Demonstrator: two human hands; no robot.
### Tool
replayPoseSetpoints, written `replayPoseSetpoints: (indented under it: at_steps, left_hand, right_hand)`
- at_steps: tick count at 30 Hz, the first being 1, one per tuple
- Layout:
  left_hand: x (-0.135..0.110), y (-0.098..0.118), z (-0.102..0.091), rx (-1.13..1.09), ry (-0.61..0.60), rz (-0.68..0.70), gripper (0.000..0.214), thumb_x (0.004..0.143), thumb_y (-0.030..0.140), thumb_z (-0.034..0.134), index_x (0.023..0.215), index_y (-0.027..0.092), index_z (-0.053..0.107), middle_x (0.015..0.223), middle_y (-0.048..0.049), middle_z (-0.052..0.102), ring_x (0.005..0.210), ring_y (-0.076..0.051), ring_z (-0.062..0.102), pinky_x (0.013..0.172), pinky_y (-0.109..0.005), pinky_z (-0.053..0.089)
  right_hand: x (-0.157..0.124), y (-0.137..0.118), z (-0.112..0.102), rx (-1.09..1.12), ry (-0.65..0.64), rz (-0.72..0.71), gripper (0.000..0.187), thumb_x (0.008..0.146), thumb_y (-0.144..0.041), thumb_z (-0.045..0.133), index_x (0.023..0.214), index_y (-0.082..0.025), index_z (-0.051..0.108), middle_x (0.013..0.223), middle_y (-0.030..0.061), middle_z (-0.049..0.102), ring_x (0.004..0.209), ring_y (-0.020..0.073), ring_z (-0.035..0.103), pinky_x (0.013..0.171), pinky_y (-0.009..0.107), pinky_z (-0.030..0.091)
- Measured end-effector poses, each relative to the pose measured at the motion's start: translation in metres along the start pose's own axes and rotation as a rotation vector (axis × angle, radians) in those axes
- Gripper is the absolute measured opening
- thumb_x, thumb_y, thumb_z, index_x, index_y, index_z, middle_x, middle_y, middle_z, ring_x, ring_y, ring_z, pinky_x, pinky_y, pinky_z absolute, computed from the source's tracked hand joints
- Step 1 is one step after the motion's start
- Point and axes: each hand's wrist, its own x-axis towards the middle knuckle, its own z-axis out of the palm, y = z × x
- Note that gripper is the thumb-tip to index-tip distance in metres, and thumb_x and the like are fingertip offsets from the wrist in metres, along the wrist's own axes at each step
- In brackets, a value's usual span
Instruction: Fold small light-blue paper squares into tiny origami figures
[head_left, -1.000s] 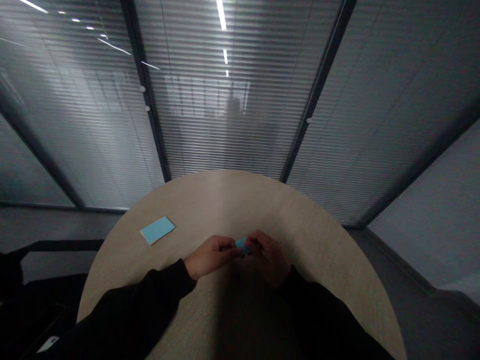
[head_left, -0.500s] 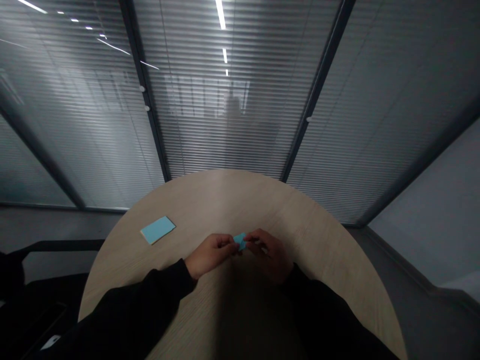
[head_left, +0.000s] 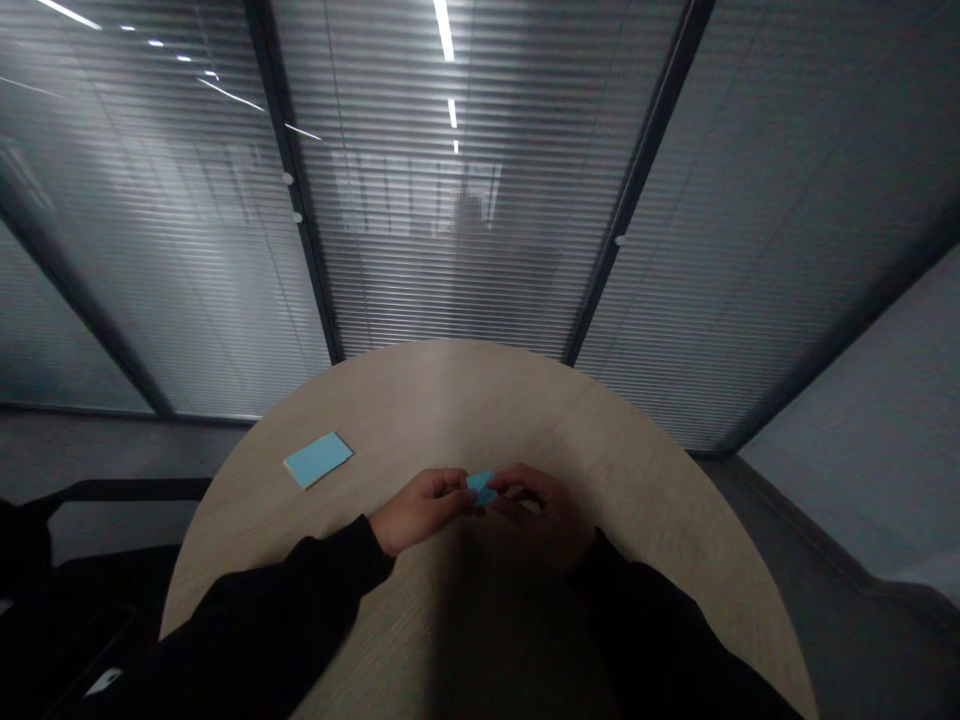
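Note:
A small folded piece of light-blue paper (head_left: 481, 487) is held between my two hands, just above the near middle of the round table (head_left: 450, 400). My left hand (head_left: 424, 508) pinches its left side between thumb and fingers. On the other side, my right hand (head_left: 546, 510) grips the right edge with its fingertips. The fingers hide part of the paper, so its full folded shape cannot be made out. To the left, apart from both hands, a pad of light-blue paper sheets (head_left: 318, 460) lies flat on the wood.
Glass panels with closed blinds (head_left: 450, 260) stand behind the table's far edge. A black chair (head_left: 112, 570) with an armrest is at the left, beside the table. At the right is a pale wall (head_left: 870, 430).
My right thumb and fingers have shifted slightly on the folded paper, and the paper's visible outline has changed a little. My left hand keeps its pinch.

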Motion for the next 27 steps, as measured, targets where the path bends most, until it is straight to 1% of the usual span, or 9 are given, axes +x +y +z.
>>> replayPoseSetpoints:
  at_steps: [4,8,11,14,19,23,27]
  left_hand:
    - [0.001,-0.004,0.001,0.11,-0.014,0.047,0.033,0.088,0.045,0.059,0.087,0.013,0.064,0.081,-0.0055,0.065,0.073,-0.014,0.056,0.07,-0.027,0.041]
    - [-0.001,-0.001,0.003,0.24,-0.015,0.055,0.032,0.091,0.043,0.055,0.089,0.013,0.065,0.079,-0.0046,0.064,0.068,-0.013,0.051,0.063,-0.025,0.038]
    - [-0.002,0.003,0.005,0.32,0.003,0.044,0.032,0.091,0.043,0.054,0.087,0.013,0.066,0.075,-0.003,0.063,0.065,-0.012,0.049,0.059,-0.024,0.036]
    - [-0.003,0.006,0.007,0.405,0.032,0.03,0.032,0.089,0.042,0.055,0.085,0.013,0.067,0.069,-0.0007,0.059,0.061,-0.011,0.046,0.056,-0.023,0.034]
    - [-0.004,0.008,0.009,0.432,0.037,0.032,0.03,0.087,0.042,0.058,0.084,0.014,0.067,0.067,-0.0001,0.058,0.061,-0.011,0.046,0.056,-0.023,0.034]
    - [-0.004,0.007,0.009,0.446,0.03,0.038,0.03,0.088,0.041,0.057,0.085,0.014,0.067,0.069,-0.0004,0.059,0.061,-0.012,0.047,0.056,-0.023,0.034]
    - [-0.004,0.007,0.009,0.521,0.043,0.039,0.029,0.09,0.039,0.055,0.085,0.014,0.068,0.069,-0.001,0.061,0.062,-0.012,0.048,0.056,-0.023,0.033]
  right_hand:
    - [0.0,0.0,0.0,-0.008,0.015,0.033,0.015,0.084,-0.033,0.066,0.092,-0.021,0.067,0.089,0.0041,0.071,0.077,0.0176,0.069,0.068,0.029,0.056]
    - [0.001,-0.001,0.002,-0.077,0.037,0.049,0.016,0.086,-0.036,0.062,0.085,-0.02,0.065,0.084,0.0039,0.07,0.076,0.0177,0.068,0.068,0.029,0.054]
    - [0.001,-0.002,0.003,-0.082,0.045,0.051,0.018,0.087,-0.037,0.06,0.086,-0.02,0.064,0.085,0.0045,0.069,0.077,0.0176,0.067,0.067,0.028,0.055]
    - [0.0,-0.003,0.004,-0.092,0.052,0.07,0.015,0.085,-0.034,0.062,0.086,-0.019,0.064,0.082,0.0034,0.068,0.073,0.0164,0.067,0.065,0.027,0.055]
    - [0.0,-0.002,0.004,-0.107,0.06,0.062,0.013,0.084,-0.033,0.064,0.085,-0.02,0.064,0.083,0.003,0.068,0.07,0.0158,0.067,0.061,0.026,0.055]
    - [0.0,0.0,0.004,-0.121,0.065,0.031,0.012,0.084,-0.033,0.064,0.085,-0.021,0.064,0.081,0.0023,0.068,0.07,0.0158,0.066,0.062,0.027,0.056]
    - [0.0,0.001,0.005,-0.129,0.08,0.046,0.012,0.084,-0.033,0.065,0.084,-0.02,0.064,0.08,0.0026,0.069,0.071,0.0162,0.067,0.064,0.027,0.056]
